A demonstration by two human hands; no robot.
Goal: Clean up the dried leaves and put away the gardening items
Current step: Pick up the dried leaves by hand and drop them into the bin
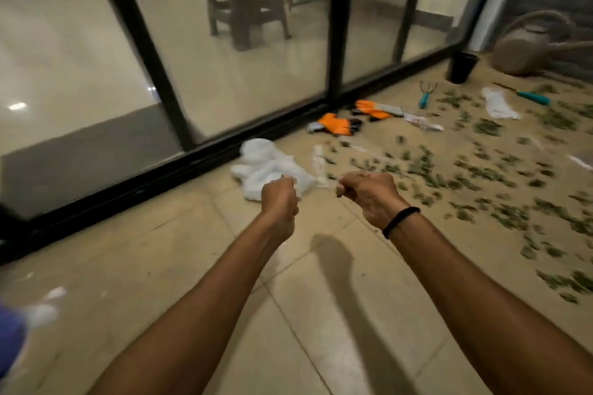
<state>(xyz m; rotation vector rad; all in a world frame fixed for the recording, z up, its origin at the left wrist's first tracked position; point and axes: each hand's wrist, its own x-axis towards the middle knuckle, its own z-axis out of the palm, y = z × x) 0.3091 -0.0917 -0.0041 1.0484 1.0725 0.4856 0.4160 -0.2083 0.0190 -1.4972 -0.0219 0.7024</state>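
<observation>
A beige tiled balcony floor [288,314] runs along a black-framed sliding glass door [224,144], and a crumpled white plastic bag [266,163] lies on it. The left hand [279,200] is at the bag's near edge, its grip curled and apparently pinching the plastic, though blur hides the contact. The right hand [369,199], just right of the bag, has its grip clenched, with a scrap of the dried green-brown leaves [481,170] showing at the fingers. The rest of the leaves lie strewn to the right of the bag.

The bag's mouth should be pulled wide before the handful drops in, so nothing spills. Two orange work gloves [333,123] lie beyond the bag, so leaves are best gathered from the right. The bare tiles on the near side of the bag leave room to kneel.
</observation>
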